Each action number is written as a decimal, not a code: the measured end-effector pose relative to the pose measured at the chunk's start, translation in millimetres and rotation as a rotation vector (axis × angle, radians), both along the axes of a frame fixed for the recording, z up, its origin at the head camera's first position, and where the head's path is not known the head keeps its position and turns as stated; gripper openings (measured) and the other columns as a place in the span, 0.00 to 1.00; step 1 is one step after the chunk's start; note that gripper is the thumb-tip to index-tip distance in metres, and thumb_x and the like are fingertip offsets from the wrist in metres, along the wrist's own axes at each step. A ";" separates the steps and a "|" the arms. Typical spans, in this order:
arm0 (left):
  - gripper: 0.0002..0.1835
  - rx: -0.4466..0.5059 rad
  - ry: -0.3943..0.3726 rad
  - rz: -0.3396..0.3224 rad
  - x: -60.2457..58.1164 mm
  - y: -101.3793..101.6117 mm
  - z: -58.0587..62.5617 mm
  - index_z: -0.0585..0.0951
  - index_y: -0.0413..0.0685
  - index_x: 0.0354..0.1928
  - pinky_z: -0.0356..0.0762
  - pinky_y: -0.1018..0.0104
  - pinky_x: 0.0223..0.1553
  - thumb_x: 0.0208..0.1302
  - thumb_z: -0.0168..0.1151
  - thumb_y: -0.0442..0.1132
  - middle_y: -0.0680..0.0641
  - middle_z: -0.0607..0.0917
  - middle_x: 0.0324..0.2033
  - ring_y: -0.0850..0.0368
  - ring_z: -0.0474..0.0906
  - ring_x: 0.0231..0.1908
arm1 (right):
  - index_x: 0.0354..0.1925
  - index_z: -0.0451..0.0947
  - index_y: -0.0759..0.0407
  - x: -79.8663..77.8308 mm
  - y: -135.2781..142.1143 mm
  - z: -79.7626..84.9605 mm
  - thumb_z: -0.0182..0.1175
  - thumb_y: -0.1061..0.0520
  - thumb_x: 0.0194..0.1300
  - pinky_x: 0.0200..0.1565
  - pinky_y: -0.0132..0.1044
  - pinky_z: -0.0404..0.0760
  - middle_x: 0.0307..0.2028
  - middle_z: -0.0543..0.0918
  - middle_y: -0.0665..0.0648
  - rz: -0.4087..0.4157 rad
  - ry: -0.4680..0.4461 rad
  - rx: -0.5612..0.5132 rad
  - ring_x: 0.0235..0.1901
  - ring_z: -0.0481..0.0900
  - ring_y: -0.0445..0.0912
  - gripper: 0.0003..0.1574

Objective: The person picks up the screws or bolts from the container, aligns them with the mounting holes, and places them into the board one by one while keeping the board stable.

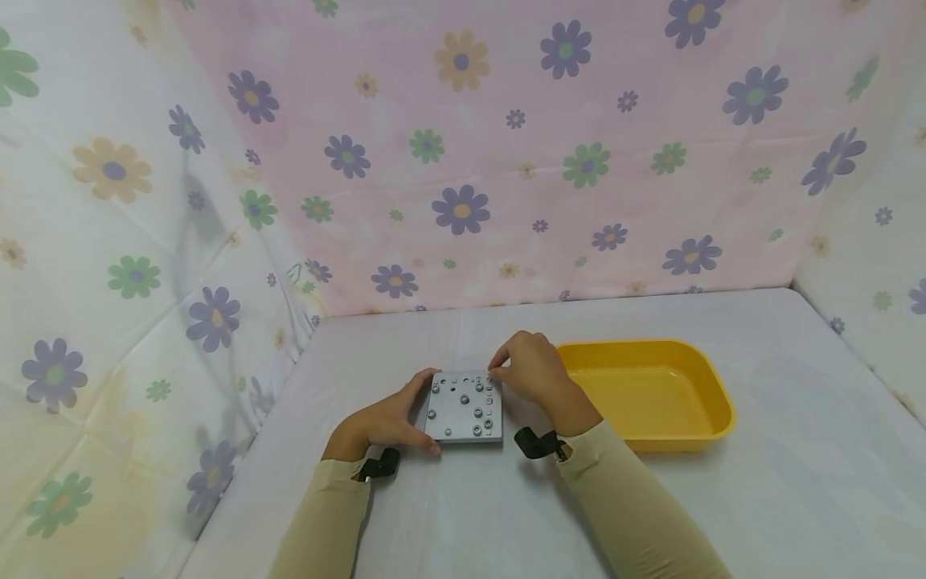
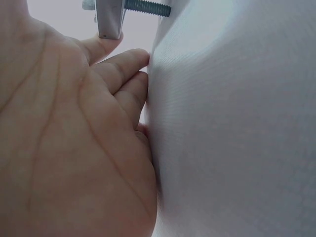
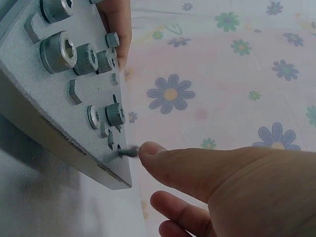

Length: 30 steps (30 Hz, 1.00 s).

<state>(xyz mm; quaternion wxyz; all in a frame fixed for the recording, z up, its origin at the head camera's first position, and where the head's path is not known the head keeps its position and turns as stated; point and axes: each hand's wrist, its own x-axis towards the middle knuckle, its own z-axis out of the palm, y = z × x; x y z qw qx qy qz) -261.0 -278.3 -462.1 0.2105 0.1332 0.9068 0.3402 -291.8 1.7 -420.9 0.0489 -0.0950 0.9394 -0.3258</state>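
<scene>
A square silver metal plate [image 1: 456, 422] lies on the white table, with several socket head bolts [image 3: 59, 52] and small shaped holes in its top. My left hand [image 1: 394, 420] holds it along the left side, thumb at the near corner and fingers at the far corner. Below the plate edge [image 2: 109, 22], a threaded bolt shank [image 2: 148, 7] sticks out toward the tabletop. At the far right corner, my right hand [image 1: 534, 366] pinches a small thin screw [image 3: 129, 152] between thumb and fingers. The screw's tip is at a hole in the plate.
To the right of the plate stands a yellow tray [image 1: 712, 402], partly behind my right hand and forearm. Flowered cloth [image 1: 499, 265] closes off the back and both sides of the white table [image 1: 463, 515].
</scene>
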 end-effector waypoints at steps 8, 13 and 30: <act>0.73 0.014 -0.003 -0.001 0.0 -0.3 0.3 0.48 0.67 0.81 0.43 0.42 0.80 0.34 0.87 0.55 0.52 0.50 0.82 0.50 0.42 0.82 | 0.36 0.92 0.40 -0.9 -0.6 -0.2 0.74 0.47 0.63 0.52 0.45 0.77 0.49 0.86 0.52 -0.008 -0.019 0.017 0.52 0.74 0.51 0.03; 0.74 0.009 -0.003 0.003 -0.3 -0.2 -0.1 0.48 0.67 0.82 0.43 0.41 0.79 0.34 0.87 0.56 0.53 0.50 0.82 0.50 0.42 0.82 | 0.37 0.92 0.40 -1.5 -0.6 -0.8 0.74 0.47 0.63 0.51 0.45 0.77 0.50 0.87 0.52 -0.011 -0.019 0.014 0.52 0.74 0.51 0.03; 0.73 0.009 -0.013 -0.001 -1.0 -1.5 -1.2 0.47 0.67 0.82 0.43 0.39 0.79 0.35 0.87 0.56 0.51 0.48 0.83 0.47 0.41 0.82 | 0.45 0.90 0.44 1.2 6.6 7.0 0.72 0.49 0.66 0.61 0.48 0.79 0.61 0.79 0.55 0.043 -0.021 -0.072 0.59 0.74 0.52 0.09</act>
